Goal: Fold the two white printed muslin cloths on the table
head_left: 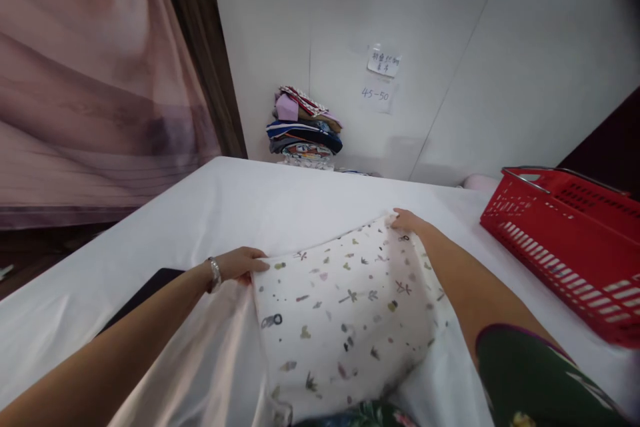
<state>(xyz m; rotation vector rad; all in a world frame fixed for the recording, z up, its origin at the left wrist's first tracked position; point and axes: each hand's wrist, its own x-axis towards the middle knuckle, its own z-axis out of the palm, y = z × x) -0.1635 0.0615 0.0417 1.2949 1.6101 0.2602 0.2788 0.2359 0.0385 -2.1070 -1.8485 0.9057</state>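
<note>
A white cloth [330, 313] printed with small palm trees and other motifs spreads between my two hands, over the front part of the white-covered table. Its upper left corner is pinched in my left hand [244, 263], which has a bracelet at the wrist. Higher up, my right hand [406, 221] grips the upper right corner. The cloth's top edge slants upward from left to right. Its lower end reaches my body and is partly cut off by the frame. Whether it is a garment or a plain piece of fabric I cannot tell.
The white table cover [240, 207] reaches back toward the wall. A red plastic basket [565, 247] stands at the right. Behind the table rises a stack of folded clothes [305, 127]. A dark flat object [145, 293] lies partly under my left forearm. A pink curtain [95, 80] hangs left.
</note>
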